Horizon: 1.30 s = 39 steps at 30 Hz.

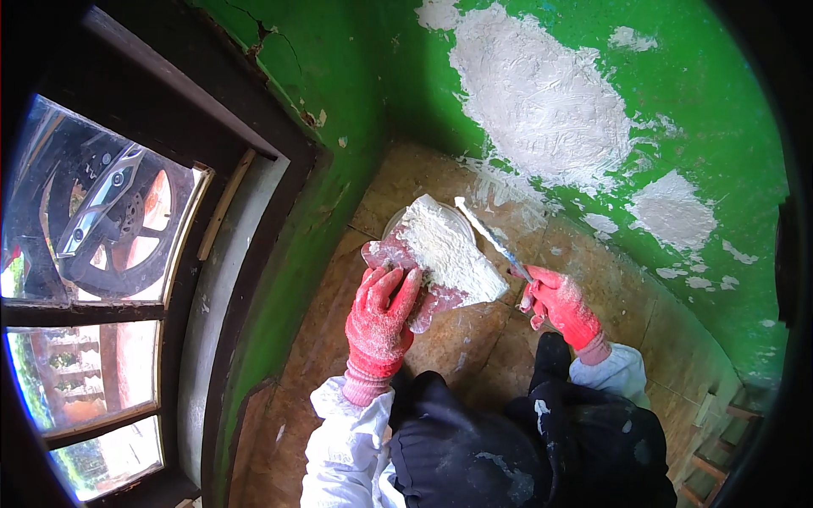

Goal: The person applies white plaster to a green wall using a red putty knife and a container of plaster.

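Note:
My left hand (377, 326), in a red knit glove dusted white, grips a reddish board (387, 256) from its near side. A thick layer of white putty (445, 247) covers most of the board's face. To the right, my right hand (566, 309), gloved the same way, is closed around a putty knife (500, 243). Its blade is seen nearly edge-on, with white putty along it, just apart from the board. Partly hidden behind the board is the rim of a round container (464, 222) on the floor; its contents cannot be made out.
Rough white putty patches (542, 102) cover parts of the green wall (703, 93) ahead and right. A dark-framed glass door (97, 313) stands at left, with a motorcycle wheel (135, 224) beyond it. Brown floor tiles (474, 347) lie below. A wooden frame (711, 466) sits lower right.

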Tool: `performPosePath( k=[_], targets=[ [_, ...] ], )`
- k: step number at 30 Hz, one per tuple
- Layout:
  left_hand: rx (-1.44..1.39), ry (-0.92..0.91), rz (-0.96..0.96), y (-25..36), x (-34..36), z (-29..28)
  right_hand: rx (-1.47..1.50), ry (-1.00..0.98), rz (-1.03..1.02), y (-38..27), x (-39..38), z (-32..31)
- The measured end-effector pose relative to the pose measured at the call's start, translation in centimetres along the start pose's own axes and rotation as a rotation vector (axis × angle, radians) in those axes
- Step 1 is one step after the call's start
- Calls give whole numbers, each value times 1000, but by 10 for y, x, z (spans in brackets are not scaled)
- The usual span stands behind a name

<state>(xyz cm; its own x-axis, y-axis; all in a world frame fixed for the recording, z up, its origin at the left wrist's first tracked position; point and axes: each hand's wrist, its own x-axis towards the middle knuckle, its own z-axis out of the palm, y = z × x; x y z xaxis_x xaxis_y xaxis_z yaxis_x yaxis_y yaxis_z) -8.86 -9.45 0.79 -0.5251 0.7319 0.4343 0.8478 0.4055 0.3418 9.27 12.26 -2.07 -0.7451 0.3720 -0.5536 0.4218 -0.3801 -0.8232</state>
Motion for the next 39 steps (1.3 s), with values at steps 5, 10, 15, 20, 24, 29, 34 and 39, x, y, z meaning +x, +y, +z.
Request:
performPosePath(
  k=[5,10,15,20,24,29,34,39],
  targets=[
    [-49,24,58,-6,-2,-4,-180,21,-9,-11,-2,5],
    [-3,5,211,-23,-13,-9,-975,7,-518,-14,3,8],
    [-48,-1,229,-23,-20,-8,-1149,56,-603,-2,22,13],
    [-74,-26,155,-25,-28,18,-1193,86,-553,14,41,9],
    [-61,-66,63,-39,-33,33,-1044,16,-446,16,36,11],
    [-86,-177,94,-51,-27,36,-1245,-56,-394,27,31,0],
    [-120,-153,58,-55,-31,39,-1512,-44,-248,17,45,20],
    [-139,-140,0,-51,-26,35,-1110,-64,-248,18,56,20]
  ],
)
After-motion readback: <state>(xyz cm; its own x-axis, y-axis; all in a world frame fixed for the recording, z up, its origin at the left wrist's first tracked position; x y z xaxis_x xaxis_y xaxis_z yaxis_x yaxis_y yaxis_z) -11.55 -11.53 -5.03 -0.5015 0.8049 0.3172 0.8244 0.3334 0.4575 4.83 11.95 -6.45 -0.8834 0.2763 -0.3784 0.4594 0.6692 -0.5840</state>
